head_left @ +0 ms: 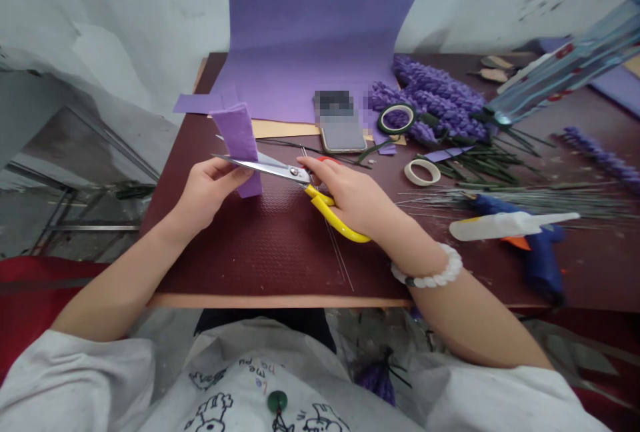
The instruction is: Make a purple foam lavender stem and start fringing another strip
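My left hand [207, 189] pinches a folded purple felt strip [239, 142] and holds it upright over the dark red table [270, 239]. My right hand [350, 195] grips yellow-handled scissors [300, 182]. The silver blades point left and are slightly parted around the strip's lower part. A white bead bracelet [430, 275] sits on my right wrist.
A large purple felt sheet [305, 45] lies at the back, with a phone [343, 132] in front of it. To the right are purple flower spikes [435, 95], tape rolls [423, 171], green stems, thin wires [525, 199] and a blue glue gun [530, 235].
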`<state>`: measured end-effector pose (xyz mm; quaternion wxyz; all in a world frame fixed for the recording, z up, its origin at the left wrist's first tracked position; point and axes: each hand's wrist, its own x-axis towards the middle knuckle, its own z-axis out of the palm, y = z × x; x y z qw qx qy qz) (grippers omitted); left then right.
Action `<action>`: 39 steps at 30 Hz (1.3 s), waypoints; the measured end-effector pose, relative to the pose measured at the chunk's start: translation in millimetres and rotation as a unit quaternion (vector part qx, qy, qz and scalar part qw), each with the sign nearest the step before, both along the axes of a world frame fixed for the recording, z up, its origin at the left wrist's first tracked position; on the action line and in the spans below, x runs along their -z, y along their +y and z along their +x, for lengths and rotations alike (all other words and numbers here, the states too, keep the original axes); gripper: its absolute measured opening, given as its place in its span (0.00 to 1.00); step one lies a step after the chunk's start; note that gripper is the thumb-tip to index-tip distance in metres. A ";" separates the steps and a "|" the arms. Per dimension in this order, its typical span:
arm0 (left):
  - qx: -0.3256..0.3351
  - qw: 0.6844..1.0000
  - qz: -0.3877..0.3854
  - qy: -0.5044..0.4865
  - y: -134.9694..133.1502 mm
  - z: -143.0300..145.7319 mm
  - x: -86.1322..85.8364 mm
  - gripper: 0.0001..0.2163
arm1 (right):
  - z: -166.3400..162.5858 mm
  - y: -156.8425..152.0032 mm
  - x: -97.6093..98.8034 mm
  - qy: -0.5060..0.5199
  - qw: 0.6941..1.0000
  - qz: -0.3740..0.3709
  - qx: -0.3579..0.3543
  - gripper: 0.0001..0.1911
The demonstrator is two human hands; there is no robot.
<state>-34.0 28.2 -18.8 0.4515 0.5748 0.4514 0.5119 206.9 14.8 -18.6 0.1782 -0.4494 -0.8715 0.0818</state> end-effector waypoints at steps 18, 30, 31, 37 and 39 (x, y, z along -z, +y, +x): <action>-0.062 0.992 0.082 0.066 -10.1 3.3 -10.4 0.05 | 0.0 -0.9 0.2 -0.013 1.000 -0.004 -0.016 0.29; -0.050 0.992 0.077 0.085 -11.1 4.4 -14.9 0.02 | 2.6 -0.7 0.9 -0.009 1.000 -0.014 -0.021 0.29; -0.045 0.993 0.079 0.082 -11.0 4.2 -15.2 0.03 | 2.5 -0.9 0.7 -0.010 1.000 -0.013 -0.021 0.29; -0.014 0.992 0.104 0.067 -9.2 2.4 -14.7 0.07 | 0.4 -1.2 0.6 -0.025 1.000 0.004 -0.013 0.26; -0.008 0.992 0.103 0.066 -9.4 2.3 -15.1 0.07 | -0.7 0.0 1.9 -0.034 0.999 0.012 -0.010 0.24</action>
